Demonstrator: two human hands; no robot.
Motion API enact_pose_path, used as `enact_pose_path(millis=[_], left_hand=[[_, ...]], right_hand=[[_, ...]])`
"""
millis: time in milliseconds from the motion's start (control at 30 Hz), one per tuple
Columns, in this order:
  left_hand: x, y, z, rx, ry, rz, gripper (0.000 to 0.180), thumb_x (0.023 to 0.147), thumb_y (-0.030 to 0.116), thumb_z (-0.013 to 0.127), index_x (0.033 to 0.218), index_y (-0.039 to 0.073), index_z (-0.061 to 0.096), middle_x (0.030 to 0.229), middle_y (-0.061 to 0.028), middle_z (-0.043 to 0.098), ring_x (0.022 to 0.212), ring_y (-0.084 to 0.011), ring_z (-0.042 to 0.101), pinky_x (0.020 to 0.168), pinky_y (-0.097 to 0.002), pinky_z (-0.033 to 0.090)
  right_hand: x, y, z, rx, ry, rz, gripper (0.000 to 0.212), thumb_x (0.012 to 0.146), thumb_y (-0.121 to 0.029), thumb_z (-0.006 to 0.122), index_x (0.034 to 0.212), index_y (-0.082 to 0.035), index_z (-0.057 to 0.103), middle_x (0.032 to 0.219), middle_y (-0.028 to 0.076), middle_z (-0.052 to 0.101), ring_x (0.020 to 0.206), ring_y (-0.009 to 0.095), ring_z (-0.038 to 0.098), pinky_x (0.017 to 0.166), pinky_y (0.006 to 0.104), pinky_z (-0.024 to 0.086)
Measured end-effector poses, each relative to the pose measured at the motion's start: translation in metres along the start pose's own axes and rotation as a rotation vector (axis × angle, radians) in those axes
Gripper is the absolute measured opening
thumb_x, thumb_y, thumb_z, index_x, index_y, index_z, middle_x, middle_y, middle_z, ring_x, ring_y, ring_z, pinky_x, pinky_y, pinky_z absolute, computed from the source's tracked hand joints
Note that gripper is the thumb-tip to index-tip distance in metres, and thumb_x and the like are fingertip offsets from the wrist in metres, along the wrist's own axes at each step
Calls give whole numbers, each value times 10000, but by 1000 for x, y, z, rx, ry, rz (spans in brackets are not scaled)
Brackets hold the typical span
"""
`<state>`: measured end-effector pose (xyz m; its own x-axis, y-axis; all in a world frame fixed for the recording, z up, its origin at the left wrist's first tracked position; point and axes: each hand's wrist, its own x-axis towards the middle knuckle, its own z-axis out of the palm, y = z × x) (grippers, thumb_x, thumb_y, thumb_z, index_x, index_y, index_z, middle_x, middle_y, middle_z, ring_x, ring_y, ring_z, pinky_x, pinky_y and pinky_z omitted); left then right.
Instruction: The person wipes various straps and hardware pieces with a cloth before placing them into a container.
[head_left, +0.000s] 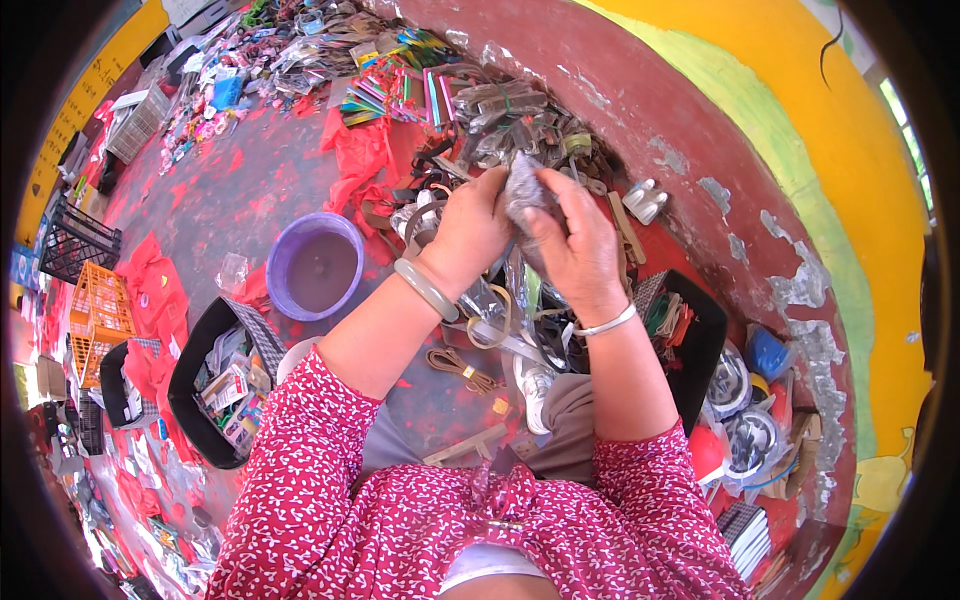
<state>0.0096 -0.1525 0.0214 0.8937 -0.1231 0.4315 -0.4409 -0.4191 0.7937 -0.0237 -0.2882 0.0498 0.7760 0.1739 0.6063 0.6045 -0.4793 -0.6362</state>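
Note:
A crumpled grey cloth (525,188) is bunched up between my two hands, in front of me and above the heap. My left hand (468,228) is closed on its left side, with the fingertips partly hidden behind it. On the other side, my right hand (582,240) pinches the cloth between thumb and fingers. Whether something is wrapped inside it I cannot tell. Below my hands lies a jumble of belts and straps (500,300) with clear plastic wrapping. A coiled brown cord (460,370) rests on the floor between my feet.
A purple basin (273,265) of murky water stands left of my left forearm. Black baskets of small goods flank me, one left (185,400) and one right (708,330). Bundled goods (500,110) pile against the peeling red wall (690,150). An orange crate (100,310) stands far left.

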Motion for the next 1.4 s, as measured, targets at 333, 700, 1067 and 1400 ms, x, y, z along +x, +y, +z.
enact_pose_path(millis=[333,700,1067,1400], left_hand=[[-5,6,2,58,-107,121,264,762,37,470,1016,-30,499,885,-239,573,860,-378,555,729,-406,454],[0,0,-4,72,-207,107,189,767,59,510,947,17,550,767,-173,609,733,-319,602,630,-365,476],[0,5,-3,-284,-35,71,72,777,51,552,834,11,568,670,-172,556,581,-250,533,565,-304,439],[2,2,-1,-645,2,-111,100,849,87,532,799,3,552,635,34,457,600,-35,371,508,-212,358]], right_hand=[[-8,11,15,-264,117,45,358,718,-12,573,1065,5,488,909,181,556,883,344,527,763,390,439],[0,9,2,-330,33,-63,260,689,-2,582,937,-9,503,848,167,543,810,359,507,707,410,424],[3,18,-4,-170,87,-96,179,753,-43,571,920,-5,518,829,154,534,757,337,516,652,351,427],[1,19,6,0,160,-28,146,795,-86,579,902,1,529,813,137,543,749,297,536,660,287,429]])
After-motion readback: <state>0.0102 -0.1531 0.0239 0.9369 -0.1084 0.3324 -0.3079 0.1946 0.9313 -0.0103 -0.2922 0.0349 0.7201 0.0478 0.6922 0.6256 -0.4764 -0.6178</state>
